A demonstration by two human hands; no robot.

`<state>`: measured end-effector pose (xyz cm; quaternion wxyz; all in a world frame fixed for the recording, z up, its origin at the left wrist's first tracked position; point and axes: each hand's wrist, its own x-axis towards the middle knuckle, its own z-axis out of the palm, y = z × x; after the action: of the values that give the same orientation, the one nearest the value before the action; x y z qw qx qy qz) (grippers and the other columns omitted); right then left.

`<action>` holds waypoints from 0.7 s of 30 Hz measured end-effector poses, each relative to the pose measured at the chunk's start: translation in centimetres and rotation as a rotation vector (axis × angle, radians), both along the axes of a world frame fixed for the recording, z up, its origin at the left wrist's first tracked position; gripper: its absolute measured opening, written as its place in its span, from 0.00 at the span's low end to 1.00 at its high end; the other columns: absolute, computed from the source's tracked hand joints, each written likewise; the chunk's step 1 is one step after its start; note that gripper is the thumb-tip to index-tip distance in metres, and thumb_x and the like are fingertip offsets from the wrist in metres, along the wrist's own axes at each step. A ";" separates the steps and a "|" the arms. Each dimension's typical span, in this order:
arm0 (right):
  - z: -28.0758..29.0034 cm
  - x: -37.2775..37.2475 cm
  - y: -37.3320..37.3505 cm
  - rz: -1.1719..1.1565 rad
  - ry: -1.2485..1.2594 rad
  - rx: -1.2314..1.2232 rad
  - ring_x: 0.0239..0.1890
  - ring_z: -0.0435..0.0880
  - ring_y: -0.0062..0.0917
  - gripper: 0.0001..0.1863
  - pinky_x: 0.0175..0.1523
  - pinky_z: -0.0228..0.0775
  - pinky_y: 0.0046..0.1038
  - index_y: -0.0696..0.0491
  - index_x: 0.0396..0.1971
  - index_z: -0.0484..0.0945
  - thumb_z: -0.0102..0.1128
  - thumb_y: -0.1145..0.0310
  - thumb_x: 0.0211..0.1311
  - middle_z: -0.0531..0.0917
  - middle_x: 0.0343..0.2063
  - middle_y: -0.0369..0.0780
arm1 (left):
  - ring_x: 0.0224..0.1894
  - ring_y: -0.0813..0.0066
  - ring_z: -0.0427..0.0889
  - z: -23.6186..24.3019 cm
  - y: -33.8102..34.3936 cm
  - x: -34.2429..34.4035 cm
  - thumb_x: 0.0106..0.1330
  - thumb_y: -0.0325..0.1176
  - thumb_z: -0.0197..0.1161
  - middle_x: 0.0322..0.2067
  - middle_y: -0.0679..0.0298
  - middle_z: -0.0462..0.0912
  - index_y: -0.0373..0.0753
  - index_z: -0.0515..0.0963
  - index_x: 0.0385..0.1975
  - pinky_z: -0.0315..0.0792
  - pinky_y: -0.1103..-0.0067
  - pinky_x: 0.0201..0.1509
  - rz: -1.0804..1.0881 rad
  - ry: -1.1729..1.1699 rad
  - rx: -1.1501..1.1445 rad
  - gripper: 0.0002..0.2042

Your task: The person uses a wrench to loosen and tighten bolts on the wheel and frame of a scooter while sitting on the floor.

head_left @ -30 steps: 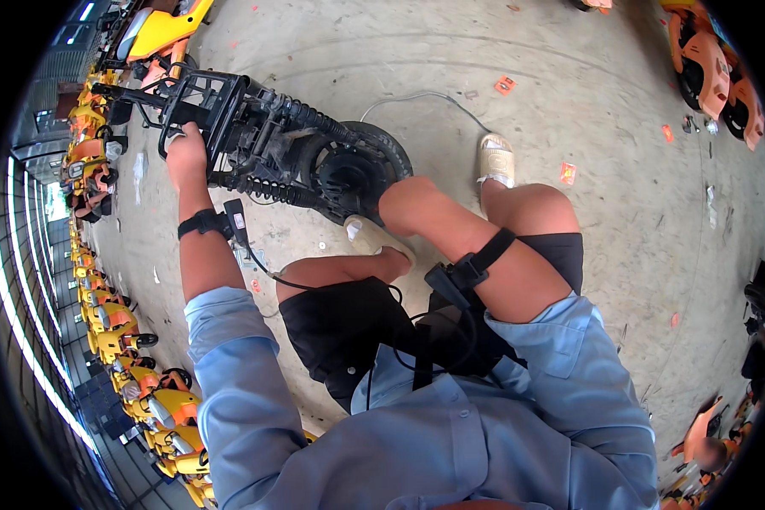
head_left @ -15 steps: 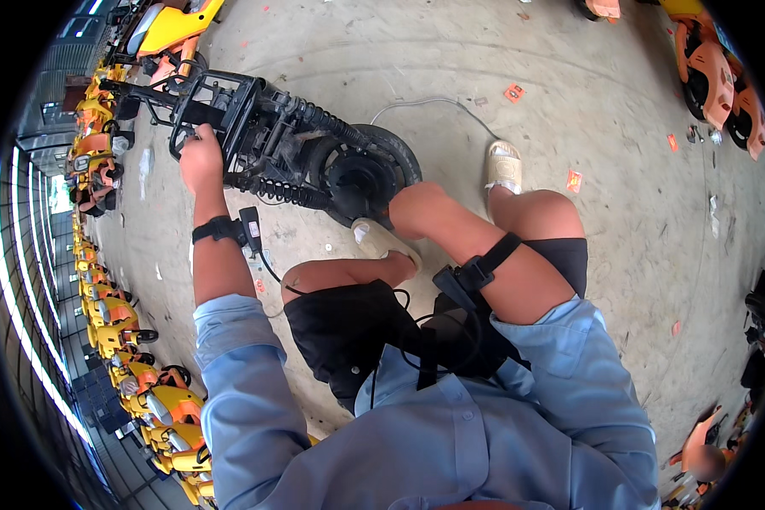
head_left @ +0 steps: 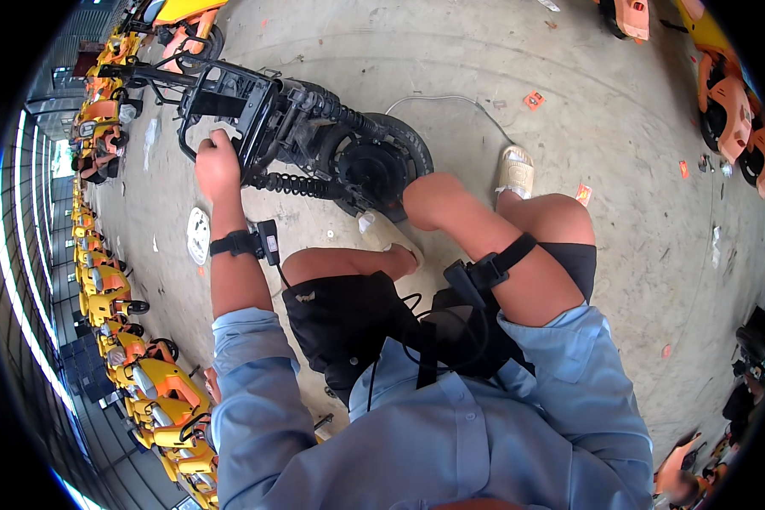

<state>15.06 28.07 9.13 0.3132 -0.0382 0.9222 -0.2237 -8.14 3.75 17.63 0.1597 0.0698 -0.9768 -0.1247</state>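
A stripped black scooter frame [head_left: 245, 106] stands on the floor ahead of me, with coil springs [head_left: 293, 184] beside its rear wheel [head_left: 367, 170]. My left hand [head_left: 218, 170] is closed round the near side rail of the frame; its fingertips are partly hidden. Beside the wheel's right edge is my right hand [head_left: 433, 201], closed like a fist with its back toward me. The fingers are turned away, so what they hold, if anything, is hidden. Both forearms wear black straps with small boxes.
Yellow scooters [head_left: 157, 382] stand in a row at left. Orange scooter bodies [head_left: 729, 119] are at upper right. A grey cable [head_left: 450, 99] runs across the concrete near my sandal [head_left: 515, 170]. A white shoe-like thing [head_left: 198, 235] lies beside my left forearm.
The scooter frame, my hands and the floor all sit slightly farther right in the picture. A white shoe-like thing has come into view by my left forearm. Both hands stay closed.
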 end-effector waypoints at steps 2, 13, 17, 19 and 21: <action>-0.1 0.2 -0.2 -0.005 0.004 0.000 0.42 0.87 0.35 0.13 0.45 0.78 0.34 0.51 0.36 0.88 0.58 0.71 0.50 0.88 0.37 0.42 | 0.45 0.38 0.79 0.2 0.3 -0.1 0.65 0.54 0.45 0.40 0.41 0.82 0.34 0.82 0.37 0.71 0.56 0.50 -0.018 0.009 -0.004 0.28; -1.3 -0.3 0.5 0.003 -0.026 0.031 0.41 0.87 0.36 0.13 0.42 0.79 0.35 0.51 0.34 0.88 0.60 0.75 0.46 0.87 0.35 0.43 | 0.45 0.39 0.79 -0.9 -0.6 0.6 0.66 0.55 0.44 0.41 0.42 0.83 0.37 0.83 0.38 0.71 0.56 0.50 -0.007 0.025 -0.030 0.27; -0.8 -0.6 0.7 -0.055 -0.037 -0.001 0.39 0.87 0.36 0.14 0.40 0.78 0.34 0.51 0.33 0.88 0.61 0.76 0.45 0.87 0.34 0.42 | 0.44 0.38 0.79 -1.1 -0.8 1.2 0.66 0.54 0.44 0.39 0.41 0.83 0.33 0.82 0.37 0.71 0.56 0.50 -0.021 0.064 0.049 0.28; -0.6 -0.8 0.6 -0.050 -0.059 -0.008 0.39 0.87 0.36 0.14 0.39 0.78 0.34 0.51 0.33 0.89 0.62 0.76 0.44 0.87 0.34 0.42 | 0.44 0.38 0.79 -1.1 -0.8 1.2 0.66 0.54 0.44 0.38 0.41 0.83 0.33 0.82 0.36 0.71 0.56 0.49 -0.022 0.073 0.051 0.28; -0.4 -0.9 0.5 -0.039 -0.071 -0.008 0.39 0.87 0.36 0.14 0.38 0.78 0.34 0.50 0.33 0.89 0.63 0.76 0.43 0.87 0.34 0.42 | 0.43 0.38 0.79 -1.2 -0.8 0.9 0.66 0.54 0.44 0.38 0.41 0.83 0.33 0.82 0.36 0.71 0.56 0.48 -0.026 0.082 0.049 0.28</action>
<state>14.12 28.55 8.74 0.3414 -0.0136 0.9100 -0.2348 -7.26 2.92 16.38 0.1964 0.0559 -0.9668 -0.1534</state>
